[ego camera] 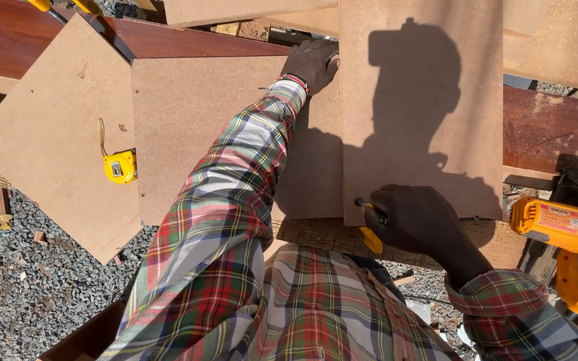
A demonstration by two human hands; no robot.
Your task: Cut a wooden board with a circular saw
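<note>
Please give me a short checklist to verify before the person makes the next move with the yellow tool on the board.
1. Left hand steadies the far edge of the upper board: ok.
2. Right hand grips the yellow tool at the near corner: ok.
3. Tool tip meets the board edge: cannot tell, shadow covers it.
4. Tape measure lies apart from the hands: ok.
5. Yellow power tool lies beside the right arm, close: not ok.

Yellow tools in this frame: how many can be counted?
3: a tape measure on the left board, a yellow-handled tool in the right hand, a power tool at the right edge. Others may be cropped at top left.
</note>
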